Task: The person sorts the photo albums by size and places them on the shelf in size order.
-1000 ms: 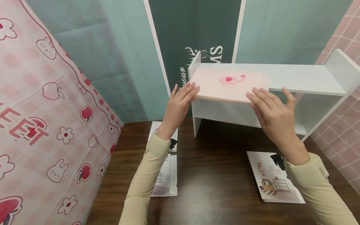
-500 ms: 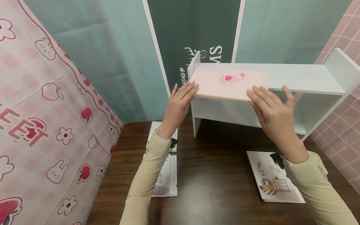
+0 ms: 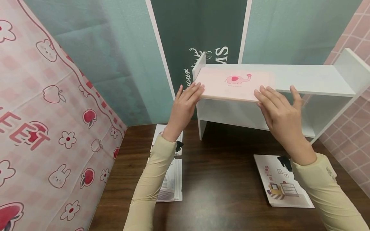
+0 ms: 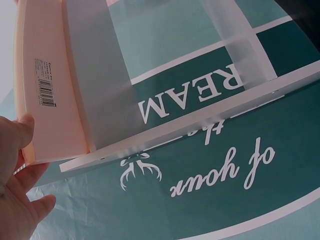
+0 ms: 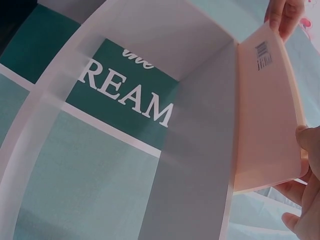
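Note:
A pink notebook [image 3: 219,88] with an elephant drawing lies on the left part of the top board of a white desktop shelf [image 3: 315,78]. Its near edge juts out past the board. My left hand [image 3: 182,107] holds the near left corner, fingers on top. At the near right corner my right hand [image 3: 281,120] grips it the same way, little finger raised. Both wrist views show the notebook's underside [image 4: 47,125] with a barcode label, and each thumb at its edge. The back of the notebook reaches in beside the shelf's left side panel [image 3: 199,65].
The shelf stands at the back right of a dark wooden table [image 3: 216,192]. A white booklet [image 3: 283,186] with a furniture picture lies at the right. More booklets [image 3: 170,183] lie at the left, partly under my left forearm. A patterned cloth [image 3: 66,128] hangs at the left.
The notebook's near edge has shifted slightly back and up, and my right hand has moved a little with it. Both hands keep their hold.

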Motion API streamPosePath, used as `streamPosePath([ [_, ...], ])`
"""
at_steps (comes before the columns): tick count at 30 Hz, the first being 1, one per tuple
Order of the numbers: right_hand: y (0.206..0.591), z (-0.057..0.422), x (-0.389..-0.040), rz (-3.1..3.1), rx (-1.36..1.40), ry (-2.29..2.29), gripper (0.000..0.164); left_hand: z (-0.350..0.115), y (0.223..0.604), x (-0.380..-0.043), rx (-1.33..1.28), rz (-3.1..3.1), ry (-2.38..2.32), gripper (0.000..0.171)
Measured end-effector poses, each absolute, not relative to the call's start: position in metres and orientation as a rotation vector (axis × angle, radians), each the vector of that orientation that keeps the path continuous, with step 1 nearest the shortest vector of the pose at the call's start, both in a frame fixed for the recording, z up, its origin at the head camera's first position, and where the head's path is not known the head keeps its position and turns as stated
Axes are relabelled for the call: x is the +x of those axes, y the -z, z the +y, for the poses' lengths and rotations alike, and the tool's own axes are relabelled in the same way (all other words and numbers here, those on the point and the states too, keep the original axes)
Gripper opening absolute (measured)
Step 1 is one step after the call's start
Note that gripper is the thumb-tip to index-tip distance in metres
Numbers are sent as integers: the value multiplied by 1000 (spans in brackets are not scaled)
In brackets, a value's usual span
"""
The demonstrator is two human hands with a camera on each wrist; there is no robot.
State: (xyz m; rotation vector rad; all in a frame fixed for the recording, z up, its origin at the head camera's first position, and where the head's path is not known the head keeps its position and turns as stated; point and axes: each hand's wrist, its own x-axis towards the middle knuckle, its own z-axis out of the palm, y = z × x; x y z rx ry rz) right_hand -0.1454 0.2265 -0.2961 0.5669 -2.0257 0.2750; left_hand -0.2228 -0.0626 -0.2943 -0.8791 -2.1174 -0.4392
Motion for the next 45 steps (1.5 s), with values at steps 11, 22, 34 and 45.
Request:
streamPosePath([
  [11, 297, 227, -146, -2043, 563, -275, 37, -62, 296, -225, -867, -2117, 420, 42],
  [22, 298, 227, -147, -2052, 533, -261, 39, -59, 295, -224, -855, -2143, 445, 41],
  [34, 299, 227, -151, -2035, 523, -253, 38, -55, 296, -227, -832, -2151, 451, 41],
  [45, 303, 228, -155, -2049, 505, -247, 42, -54, 297, -229, -842, -2134, 467, 41],
])
